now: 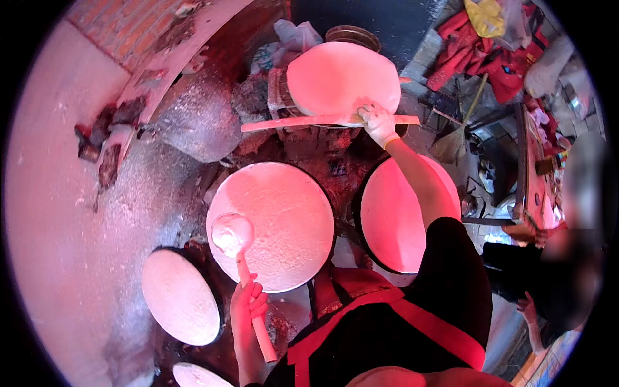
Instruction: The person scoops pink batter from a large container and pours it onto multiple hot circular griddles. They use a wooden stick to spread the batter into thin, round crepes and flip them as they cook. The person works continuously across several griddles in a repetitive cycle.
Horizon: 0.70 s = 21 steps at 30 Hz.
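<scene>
My left hand [251, 301] grips the handle of a ladle [233, 233], whose round bowl rests over the left part of a large round pan [285, 222] covered with a pale layer. My right hand [377, 122], in a white glove, is closed on a long flat wooden stick [300, 121] at the near edge of a pale domed round surface [343, 77]. Under my right forearm is another round pale surface [391, 217]. What material the pale rounds are is hard to tell in the red light.
Another round pale surface [180, 297] lies at lower left, with part of one more [198, 376] below. A straw broom [449, 145] stands at right, near a cluttered table [532, 179]. A person [546, 280] is at the far right. A wall [63, 169] curves along the left.
</scene>
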### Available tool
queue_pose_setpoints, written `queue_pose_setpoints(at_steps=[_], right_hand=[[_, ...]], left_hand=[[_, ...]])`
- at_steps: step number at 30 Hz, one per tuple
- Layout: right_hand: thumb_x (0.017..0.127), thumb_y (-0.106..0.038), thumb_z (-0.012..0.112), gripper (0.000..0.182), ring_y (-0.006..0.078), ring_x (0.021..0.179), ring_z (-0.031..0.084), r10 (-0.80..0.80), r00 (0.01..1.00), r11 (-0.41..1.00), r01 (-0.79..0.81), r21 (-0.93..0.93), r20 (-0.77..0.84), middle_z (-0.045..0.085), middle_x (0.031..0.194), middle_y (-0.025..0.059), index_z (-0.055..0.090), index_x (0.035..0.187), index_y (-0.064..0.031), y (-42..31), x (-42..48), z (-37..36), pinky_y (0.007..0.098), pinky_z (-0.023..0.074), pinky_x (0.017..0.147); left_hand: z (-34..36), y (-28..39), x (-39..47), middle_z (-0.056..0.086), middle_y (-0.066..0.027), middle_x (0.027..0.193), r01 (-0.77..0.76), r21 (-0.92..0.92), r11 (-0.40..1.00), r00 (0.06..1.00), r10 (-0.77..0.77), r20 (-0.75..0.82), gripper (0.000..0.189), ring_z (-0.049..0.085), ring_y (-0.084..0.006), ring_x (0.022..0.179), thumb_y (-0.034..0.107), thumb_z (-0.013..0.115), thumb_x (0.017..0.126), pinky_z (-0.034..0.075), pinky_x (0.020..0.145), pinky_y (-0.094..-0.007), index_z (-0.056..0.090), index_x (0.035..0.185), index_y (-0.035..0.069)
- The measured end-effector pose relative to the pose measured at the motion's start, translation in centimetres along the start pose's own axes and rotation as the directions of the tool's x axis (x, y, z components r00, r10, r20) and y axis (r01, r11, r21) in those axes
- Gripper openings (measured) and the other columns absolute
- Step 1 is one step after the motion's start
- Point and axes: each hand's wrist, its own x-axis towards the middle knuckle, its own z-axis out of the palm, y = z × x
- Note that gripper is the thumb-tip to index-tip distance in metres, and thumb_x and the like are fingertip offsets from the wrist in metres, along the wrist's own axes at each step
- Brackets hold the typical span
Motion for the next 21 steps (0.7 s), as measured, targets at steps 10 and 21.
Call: queue_pose_setpoints(at_steps=[10,21], right_hand=[[0.085,-0.027,0.056,0.036,0.0301,0.088,0.062,0.358,0.865,0.912,-0.404,0.068,0.351,0.063,0.098,0.0131,0.057,0.118,-0.0126,-0.3,-8.4,-9.4,0.0436,0.0486,0.075],[0.082,0.0,0.053,0.058,0.029,0.076,0.06,0.053,0.98,0.704,-0.175,0.689,0.194,0.057,0.092,0.0133,0.039,0.137,-0.0099,-3.4,-40.8,-35.1,0.0366,0.0486,0.067]], left_hand=[[2.3,-1.1,1.2,0.038,-0.0004,0.068,0.093,0.163,0.982,0.992,-0.105,0.068,0.023,0.03,-0.0051,0.045,0.01,0.049,0.093,0.023,0.035,-0.0166,0.043,0.114,0.003],[16.1,-18.0,-3.4,0.048,-0.0014,0.063,-0.539,0.837,0.094,0.842,0.067,0.535,0.017,0.05,-0.0108,0.048,0.013,0.053,0.087,0.039,0.04,-0.0265,0.044,0.1,0.006]])
